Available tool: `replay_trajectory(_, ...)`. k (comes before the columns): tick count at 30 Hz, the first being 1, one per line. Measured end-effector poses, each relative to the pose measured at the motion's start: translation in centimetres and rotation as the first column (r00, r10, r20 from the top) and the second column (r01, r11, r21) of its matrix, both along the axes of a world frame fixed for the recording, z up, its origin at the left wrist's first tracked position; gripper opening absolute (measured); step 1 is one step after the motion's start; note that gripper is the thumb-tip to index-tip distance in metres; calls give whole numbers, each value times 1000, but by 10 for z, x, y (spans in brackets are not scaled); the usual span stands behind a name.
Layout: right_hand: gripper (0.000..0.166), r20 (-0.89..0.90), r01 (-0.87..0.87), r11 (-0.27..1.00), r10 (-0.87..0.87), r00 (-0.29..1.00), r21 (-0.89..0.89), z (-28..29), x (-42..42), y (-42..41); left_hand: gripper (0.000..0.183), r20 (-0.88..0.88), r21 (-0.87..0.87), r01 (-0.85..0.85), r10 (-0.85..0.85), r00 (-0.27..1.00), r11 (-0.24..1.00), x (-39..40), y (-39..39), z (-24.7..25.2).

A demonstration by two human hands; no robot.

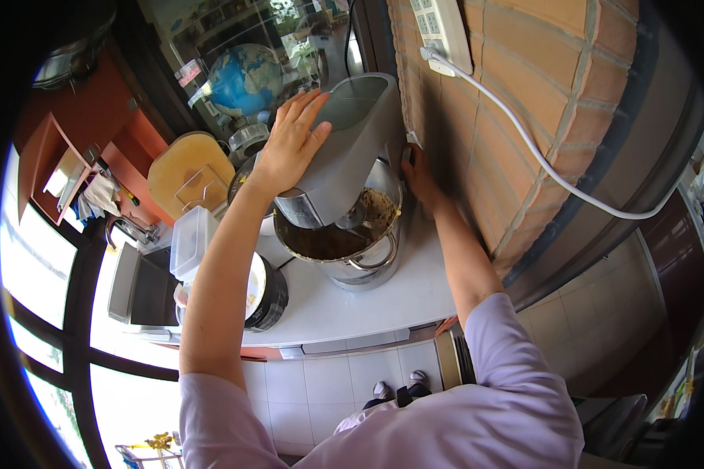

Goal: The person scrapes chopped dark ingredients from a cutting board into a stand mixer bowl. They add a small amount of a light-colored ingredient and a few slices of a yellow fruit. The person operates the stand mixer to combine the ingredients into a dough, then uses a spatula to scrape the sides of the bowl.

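Note:
A grey stand mixer (343,158) stands on the white countertop (425,293), close to a brick wall. My left hand (296,138) lies flat on the top edge of its head, fingers slightly spread and gripping nothing. Below the head sits a steel mixing bowl (352,272) with a side handle (381,258). Dark brown mixture (322,240) lines the bowl, and a metal beater (352,217) reaches down into it. My right hand (419,173) is at the mixer's right side, by a small dark part there; its fingertips are partly hidden.
The brick wall (516,76) closely bounds the right side; a white power cord (522,129) hangs from its outlet strip (437,29). Left of the mixer are a black round container (273,299), a clear plastic box (190,240), a round wooden board (182,158) and a sink (152,287).

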State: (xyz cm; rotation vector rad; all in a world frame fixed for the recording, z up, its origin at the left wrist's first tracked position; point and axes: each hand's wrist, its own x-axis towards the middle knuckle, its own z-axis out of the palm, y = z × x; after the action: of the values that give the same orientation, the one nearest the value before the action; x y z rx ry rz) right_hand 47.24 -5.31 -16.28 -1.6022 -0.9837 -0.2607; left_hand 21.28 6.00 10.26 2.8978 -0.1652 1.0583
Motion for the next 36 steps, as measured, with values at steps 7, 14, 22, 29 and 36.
replay_trajectory(7, 49, -207, -10, 998, 23, 978, 64, -13, 20, 22, 47, 3, -6, 23, -23, 1000, 1000, -1, 2, -2)
replay_trajectory(14, 47, -309, -3, 999, 16, 951, 43, 4, 11, 14, 49, 17, 24, 8, -9, 1000, 1000, 1, 5, -6)
replay_trajectory(22, 51, -259, 3, 999, 6, 966, 35, 2, 13, 17, 47, 8, 24, 3, -3, 1000, 1000, 2, 6, -7)
replay_trajectory(29, 53, -222, -28, 1000, 25, 975, -11, 8, 10, 7, 46, -24, 35, -25, 26, 999, 999, 2, 6, -7)
replay_trajectory(36, 55, -168, 14, 999, -21, 986, -44, 9, 4, 3, 48, 2, 7, -28, 28, 1000, 1000, 1, 3, -5)
